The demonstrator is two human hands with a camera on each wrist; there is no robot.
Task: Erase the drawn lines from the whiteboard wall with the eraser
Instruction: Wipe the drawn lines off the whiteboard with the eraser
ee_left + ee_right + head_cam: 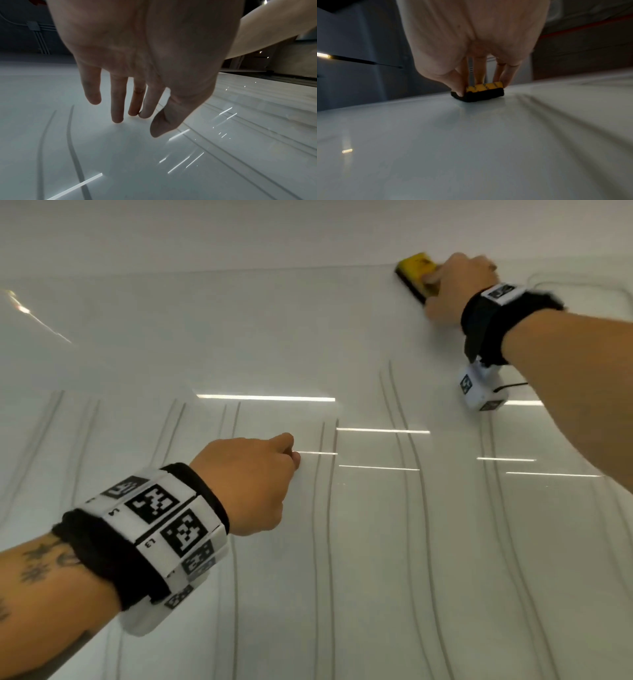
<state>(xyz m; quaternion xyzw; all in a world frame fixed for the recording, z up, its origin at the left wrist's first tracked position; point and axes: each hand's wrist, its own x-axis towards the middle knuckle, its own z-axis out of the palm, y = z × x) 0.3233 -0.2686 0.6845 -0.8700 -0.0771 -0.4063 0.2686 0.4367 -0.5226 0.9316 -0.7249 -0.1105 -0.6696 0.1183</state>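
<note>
The glossy whiteboard wall (239, 337) fills the head view, with several wavy grey drawn lines (327, 508) running down its lower part. My right hand (455, 285) grips a yellow eraser (416, 273) with a black felt pad and presses it flat against the board near its top edge. In the right wrist view the eraser (481, 91) sits pinched between thumb and fingers, with blurred drawn lines (556, 121) to its right. My left hand (253, 477) holds nothing; its straight fingertips (117, 119) touch the board between drawn lines (72, 135).
Bright strip-light reflections (265, 398) lie across the board. The board's top edge (239, 270) runs just above the eraser, with plain wall above it. A dark ceiling with conduit (39, 40) shows past the board in the left wrist view.
</note>
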